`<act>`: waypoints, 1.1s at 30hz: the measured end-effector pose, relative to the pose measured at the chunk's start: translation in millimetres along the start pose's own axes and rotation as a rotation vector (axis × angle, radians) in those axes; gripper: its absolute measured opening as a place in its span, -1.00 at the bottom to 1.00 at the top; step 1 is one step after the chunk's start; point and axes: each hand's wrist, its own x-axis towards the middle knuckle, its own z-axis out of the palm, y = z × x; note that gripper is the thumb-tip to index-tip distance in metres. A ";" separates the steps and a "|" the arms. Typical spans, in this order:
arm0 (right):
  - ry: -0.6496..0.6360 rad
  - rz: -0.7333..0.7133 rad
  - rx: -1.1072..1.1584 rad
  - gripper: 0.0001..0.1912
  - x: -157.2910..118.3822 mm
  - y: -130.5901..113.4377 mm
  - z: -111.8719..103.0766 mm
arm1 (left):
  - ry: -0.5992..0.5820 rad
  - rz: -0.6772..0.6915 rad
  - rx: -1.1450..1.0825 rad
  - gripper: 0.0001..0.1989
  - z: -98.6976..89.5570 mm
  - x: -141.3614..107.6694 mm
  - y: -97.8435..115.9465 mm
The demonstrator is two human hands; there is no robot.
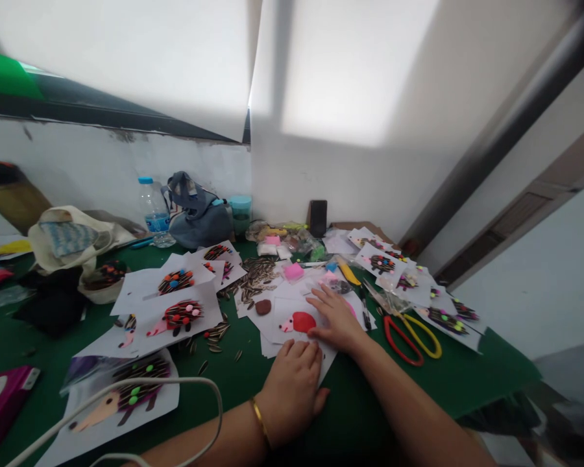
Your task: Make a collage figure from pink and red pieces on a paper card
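A white paper card (283, 310) lies in front of me, bearing a hedgehog shape with a red clay body (304, 322) and a pink snout. My left hand (294, 384), below a gold bracelet (259, 418), rests on the card's near edge with its fingers together and laid out flat. On the card's right part lies my right hand (338, 321), palm down, fingers spread, the thumb beside the red clay. Neither hand holds anything that shows. A brown clay lump (263, 307) sits just left of the card. Part of a pink shape shows behind my right hand.
Striped sunflower seeds (257, 277) are heaped behind. Scissors (409, 331) and a black pen (365, 310) lie right. Hedgehog cards (178, 318) spread left, more (409, 279) at right. A water bottle (156, 217) and blue bag (199, 217) stand by the wall; a white cable (175, 381) loops in front.
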 end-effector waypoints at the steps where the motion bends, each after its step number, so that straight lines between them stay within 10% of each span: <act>1: -0.002 0.014 -0.001 -0.22 0.7 -1.3 -0.3 | -0.001 -0.002 0.001 -0.39 -0.7 0.4 0.2; 33: 0.026 0.077 0.030 -0.17 -1.1 -8.7 1.9 | -0.010 -0.002 0.006 -0.39 -3.9 0.8 0.8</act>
